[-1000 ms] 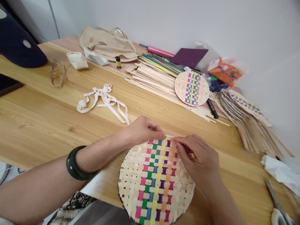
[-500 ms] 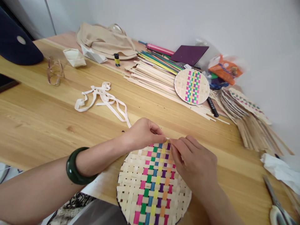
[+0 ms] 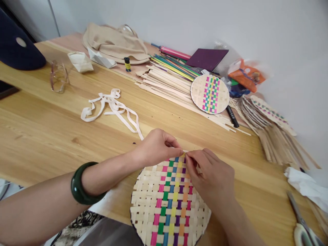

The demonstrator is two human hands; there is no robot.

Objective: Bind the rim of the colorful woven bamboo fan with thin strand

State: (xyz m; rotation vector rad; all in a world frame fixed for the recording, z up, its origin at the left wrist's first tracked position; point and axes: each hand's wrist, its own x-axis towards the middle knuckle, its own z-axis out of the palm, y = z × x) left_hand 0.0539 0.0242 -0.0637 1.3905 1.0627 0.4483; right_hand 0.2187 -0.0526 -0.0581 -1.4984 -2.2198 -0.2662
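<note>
We cannot see the whole woven disc (image 3: pixel 170 201): its bottom runs out of view, and our right hand (image 3: pixel 212 174) covers its upper right side. The disc is in front of us at the near edge of the counter (image 3: pixel 64 126). Our left hand (image 3: pixel 159 147) and right hand both pinch its top rim, thumbs and forefingers together and nearly meeting; a thin white edge shows between them. The white ribbon (image 3: pixel 121 109) disappears behind our left hand, so we cannot tell whether that edge belongs to it.

The scissors (image 3: pixel 302 222) are cut off at lower right, below a crumpled white paper (image 3: pixel 306 186); a dark flat object (image 3: pixel 7 89) is cropped at the left. Farther back, a smaller woven disc (image 3: pixel 210 94) overlaps the pale strips (image 3: pixel 166 85) and partly covers a black marker (image 3: pixel 232 117).

At the wall, we cannot make out what the orange bag (image 3: pixel 244 73) holds. The beige cloth bag (image 3: pixel 115 44) lies slumped, its inside hidden.
</note>
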